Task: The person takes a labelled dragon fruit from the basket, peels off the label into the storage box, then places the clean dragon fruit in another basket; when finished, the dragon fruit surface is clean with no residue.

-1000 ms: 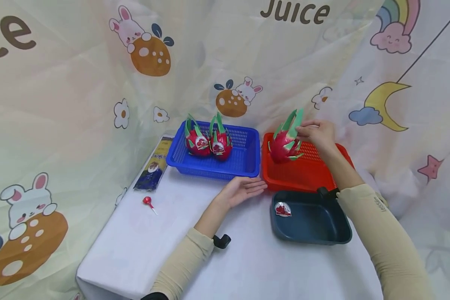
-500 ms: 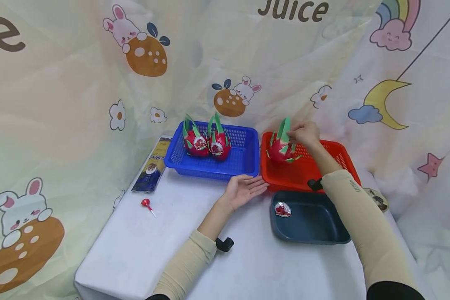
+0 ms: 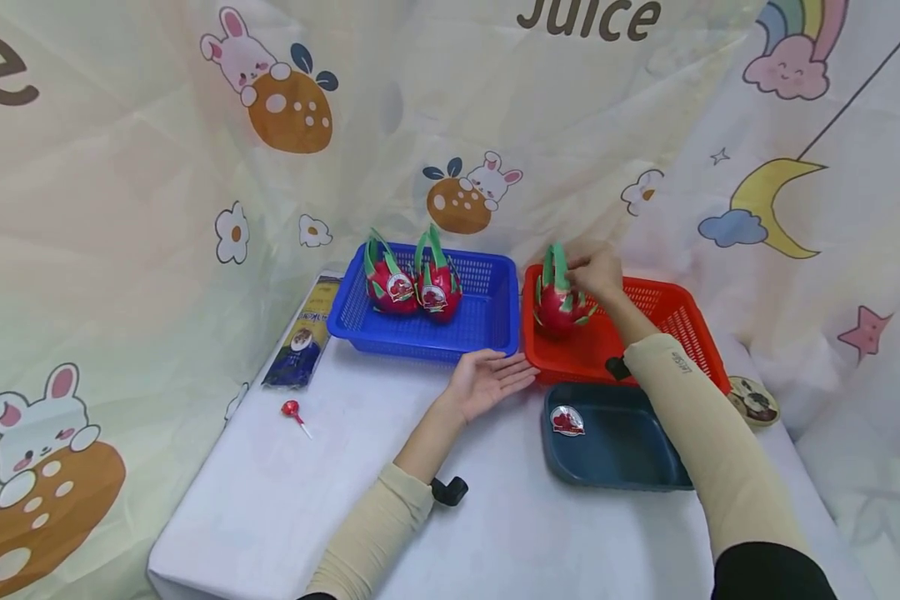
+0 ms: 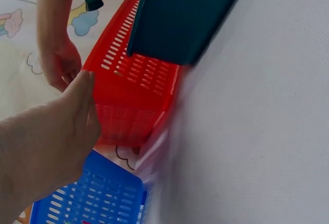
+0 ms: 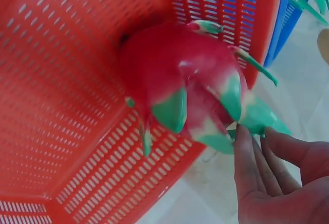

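Red dragon fruit (image 3: 562,314): inside the left end of the red basket (image 3: 596,354), green leaves (image 3: 560,268) upward; whether it bears on the basket floor cannot be told.
Right grip (image 3: 598,271): thumb and fingertips nearly together, pinching a leaf tip; the fruit's body lies below and left of them.
Left grip (image 3: 489,383): fingers straight, palm up, holding nothing, fingertips at the basket's near-left corner; contact unclear.
Blue basket (image 3: 489,312): just left of the red one, carrying two labelled dragon fruits (image 3: 440,287).
Dark tray (image 3: 618,450): on the white counter (image 3: 525,542), in front of the red basket.
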Demonstrator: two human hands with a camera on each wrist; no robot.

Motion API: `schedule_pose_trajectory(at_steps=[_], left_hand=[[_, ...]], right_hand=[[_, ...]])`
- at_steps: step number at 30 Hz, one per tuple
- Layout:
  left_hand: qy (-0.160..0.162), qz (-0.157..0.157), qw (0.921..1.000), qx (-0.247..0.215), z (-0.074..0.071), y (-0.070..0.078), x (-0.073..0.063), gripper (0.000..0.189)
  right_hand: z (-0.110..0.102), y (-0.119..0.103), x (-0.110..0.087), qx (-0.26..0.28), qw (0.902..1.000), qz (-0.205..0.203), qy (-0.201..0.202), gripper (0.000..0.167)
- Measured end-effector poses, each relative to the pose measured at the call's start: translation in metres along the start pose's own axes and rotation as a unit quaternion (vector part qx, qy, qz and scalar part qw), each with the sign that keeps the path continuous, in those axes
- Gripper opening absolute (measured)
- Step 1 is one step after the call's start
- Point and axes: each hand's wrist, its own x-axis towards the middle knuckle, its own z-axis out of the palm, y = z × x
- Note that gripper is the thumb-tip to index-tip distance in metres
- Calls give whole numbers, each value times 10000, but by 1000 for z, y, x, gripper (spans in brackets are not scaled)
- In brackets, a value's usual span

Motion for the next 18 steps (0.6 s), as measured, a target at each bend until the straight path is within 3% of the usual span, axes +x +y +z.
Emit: schedule_pose_trajectory(at_steps=[6,11,14,18], left_hand=[[80,63,9999,107,1,-1,-7,60],[198,125,9996,160,-1,2,-15,63],[211,170,9993,257,-2,7,-21,62],[240,291,9983,450,-3,15,-32,59]], right_hand=[[10,-10,-12,-264,9976,-238,588,23],[22,-24,-21,35,9929,-380,1125,21],[27,-37,-24,189,9929,-477,1071,21],[36,-58,-23,134,9972,-482,559,22]])
